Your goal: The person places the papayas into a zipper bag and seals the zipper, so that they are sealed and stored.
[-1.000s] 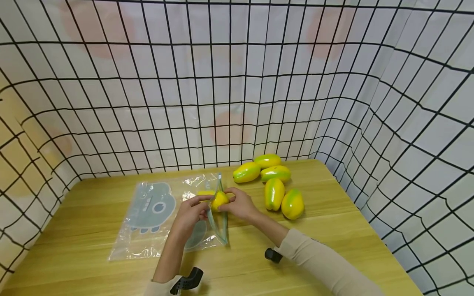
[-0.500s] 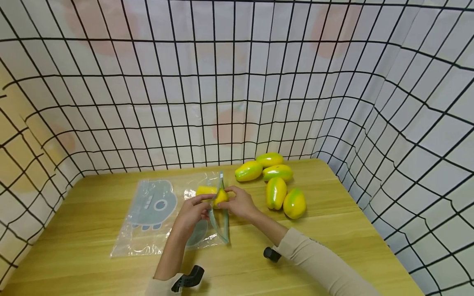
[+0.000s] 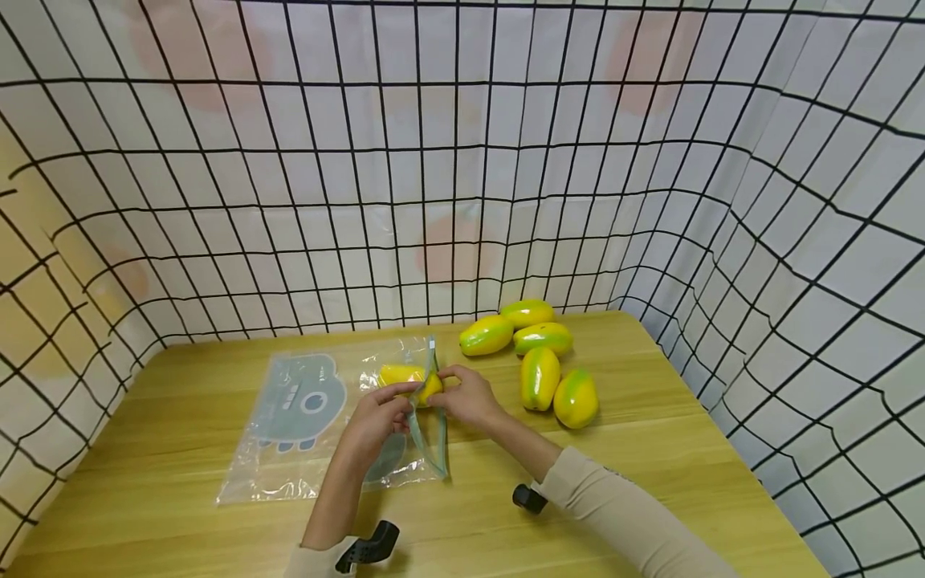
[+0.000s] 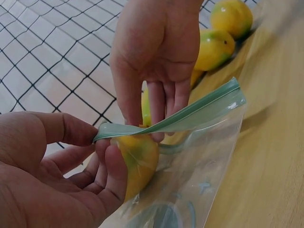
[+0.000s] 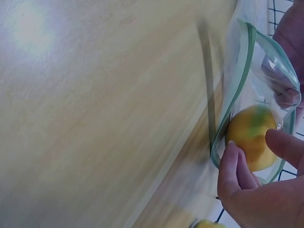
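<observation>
A clear zip bag point(image 3: 292, 474) with a green-edged mouth and a blue-grey cartoon print lies on the table. My left hand point(image 3: 377, 419) pinches the rim of its mouth, which stands open in the right wrist view. My right hand point(image 3: 470, 397) holds a yellow-green papaya point(image 5: 254, 135) with thumb and fingertips, within that mouth. Seen from the left wrist, the papaya point(image 4: 137, 164) shows through the film below the green zip strip point(image 4: 194, 111). More yellow point(image 3: 401, 374) shows through the film farther in, left of the mouth; my left fingers partly cover this area.
Several more papayas point(image 3: 539, 377) lie in a loose group to the right of the bag on the wooden table point(image 3: 462, 530). Black wire mesh point(image 3: 448, 201) before white cloth encloses the back and sides.
The papaya in my right hand has slid a little farther left into the bag's mouth, and more yellow shows through the film. My left hand keeps its pinch on the rim.
</observation>
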